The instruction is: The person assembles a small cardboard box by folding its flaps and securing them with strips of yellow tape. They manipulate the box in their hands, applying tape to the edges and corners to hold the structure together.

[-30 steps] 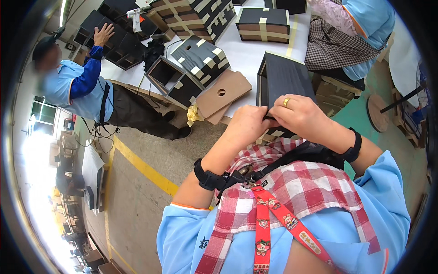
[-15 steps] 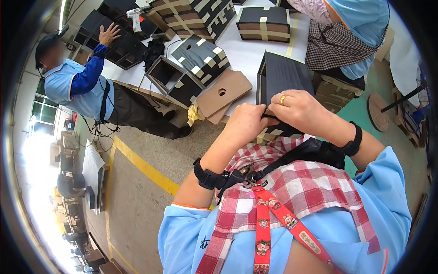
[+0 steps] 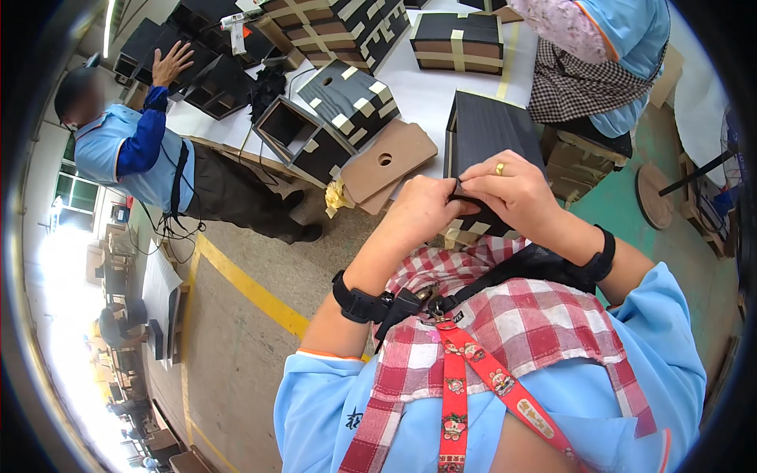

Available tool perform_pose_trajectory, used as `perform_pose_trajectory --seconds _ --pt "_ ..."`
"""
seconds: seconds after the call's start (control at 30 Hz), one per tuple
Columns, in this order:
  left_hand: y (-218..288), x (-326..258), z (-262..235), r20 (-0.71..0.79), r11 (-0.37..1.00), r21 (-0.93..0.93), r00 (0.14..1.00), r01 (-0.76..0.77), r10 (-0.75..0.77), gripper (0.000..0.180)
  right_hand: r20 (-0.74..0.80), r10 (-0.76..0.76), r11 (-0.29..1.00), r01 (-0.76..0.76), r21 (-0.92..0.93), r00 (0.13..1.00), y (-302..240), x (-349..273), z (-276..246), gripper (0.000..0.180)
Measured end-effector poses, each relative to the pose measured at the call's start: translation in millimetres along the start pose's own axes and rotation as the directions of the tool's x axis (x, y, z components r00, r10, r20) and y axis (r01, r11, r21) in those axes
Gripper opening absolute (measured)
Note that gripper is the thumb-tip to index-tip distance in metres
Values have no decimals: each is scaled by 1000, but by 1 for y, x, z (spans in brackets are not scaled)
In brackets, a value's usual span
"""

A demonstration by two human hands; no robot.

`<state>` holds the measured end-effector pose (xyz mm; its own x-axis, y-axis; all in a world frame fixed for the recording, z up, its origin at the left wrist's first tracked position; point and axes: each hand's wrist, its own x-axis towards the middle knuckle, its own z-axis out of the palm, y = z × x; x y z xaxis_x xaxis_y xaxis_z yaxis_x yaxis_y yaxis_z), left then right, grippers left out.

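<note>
A black box stands at the near edge of the white table, right in front of me. My left hand and my right hand, which wears a gold ring, meet at the box's near corner. The fingers of both hands pinch a thin dark strip on that corner. Pieces of tan tape show on the box's lower side, under my hands.
A brown board with a round hole lies left of the box. Several black boxes with tan tape crowd the table behind it. One person in blue leans on the table at the left; another sits at the right. Concrete floor with a yellow line lies below.
My hands stay at the box's near corner; the fingers have shifted slightly along the edge. The person at the left has straightened a little.
</note>
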<state>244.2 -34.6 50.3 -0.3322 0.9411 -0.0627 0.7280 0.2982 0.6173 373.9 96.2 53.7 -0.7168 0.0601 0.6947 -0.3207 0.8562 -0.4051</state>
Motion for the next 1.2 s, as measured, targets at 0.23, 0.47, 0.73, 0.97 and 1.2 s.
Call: perform_pose_trajectory --seconds 0.23,0.47,0.73,0.97,1.2 --pt "-33 -7 -13 35 997 -58 998 58 -56 19 91 90 959 -111 260 992 -2 -12 -14 5" --pt "-105 -16 7 25 948 -307 996 84 -80 21 187 358 559 -371 742 915 -5 -36 -81 6" --pt "-109 -19 7 147 928 -293 970 230 -194 29 10 673 587 -542 601 740 11 -24 -148 16" --pt "-57 -16 8 77 826 -547 991 133 -109 24 242 739 383 -687 617 629 31 -26 -79 14" --pt "24 16 -30 -105 275 -958 991 -80 -80 29 -25 569 756 -511 409 822 -2 20 -91 14"
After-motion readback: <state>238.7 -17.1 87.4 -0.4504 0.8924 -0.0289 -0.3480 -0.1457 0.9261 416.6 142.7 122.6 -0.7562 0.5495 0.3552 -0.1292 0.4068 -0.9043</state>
